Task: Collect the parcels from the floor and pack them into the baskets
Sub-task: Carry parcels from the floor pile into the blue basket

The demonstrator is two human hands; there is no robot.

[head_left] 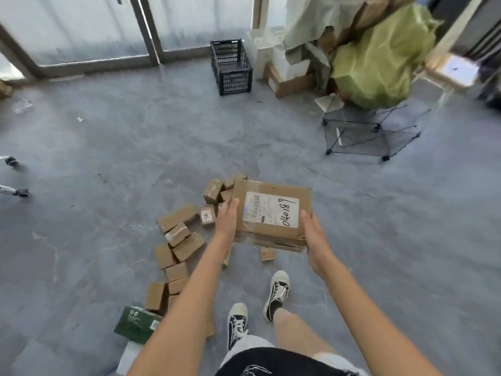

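Black shorts (276, 360) and two black canvas sneakers with pale toe caps (276, 294) are seen at the bottom edge, planted on the grey, marbled floor (108, 158); both bare forearms are stretched forward from there. A flat brown cardboard parcel (271, 213) is held level between the two hands above the floor; the left hand (226, 219) is laid against its left edge with fingers curved over the rim, and the right hand (314, 234) is wrapped round its near right corner, thumb on top. A white shipping label with handwritten black digits is stuck on the parcel's upper face; the near edge looks crumpled. Below and to the left, small cardboard boxes (179, 240) are scattered in a loose heap on the floor; a dark green carton (137, 324) lies at the near end. Farther off, a black wire-mesh basket (371, 131) stands at the right; a black perforated plastic crate (231, 67) is set by the frosted glass doors (81, 28), beside piled cartons and a green bag (379, 58).
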